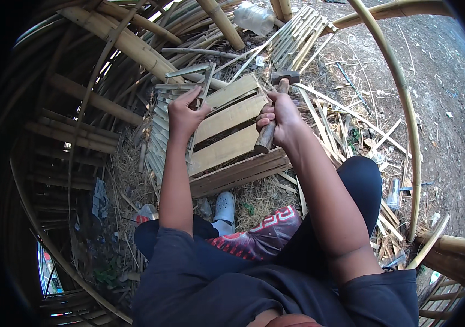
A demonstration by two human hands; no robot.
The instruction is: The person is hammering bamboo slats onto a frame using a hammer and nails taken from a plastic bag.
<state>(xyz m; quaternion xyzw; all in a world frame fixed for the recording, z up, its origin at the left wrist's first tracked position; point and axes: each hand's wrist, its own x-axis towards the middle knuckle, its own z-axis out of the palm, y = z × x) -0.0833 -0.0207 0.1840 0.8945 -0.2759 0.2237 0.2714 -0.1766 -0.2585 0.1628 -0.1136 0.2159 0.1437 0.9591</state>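
My right hand (279,119) grips the wooden handle of a hammer (275,111), whose metal head (285,77) is raised above a panel of wide bamboo slats (227,139). My left hand (185,113) rests on the panel's left end, fingers pinching at a thin upright bamboo strip (206,87); whether it holds a nail is too small to tell. The panel lies tilted on straw in front of my knees.
Thick bamboo poles (134,46) and a stack of thin strips (159,136) lie to the left. A slatted bamboo piece (298,32) and a plastic bottle (254,17) sit beyond. A curved bamboo pole (407,109) arcs at the right over dirt. My grey shoe (224,210) is below the panel.
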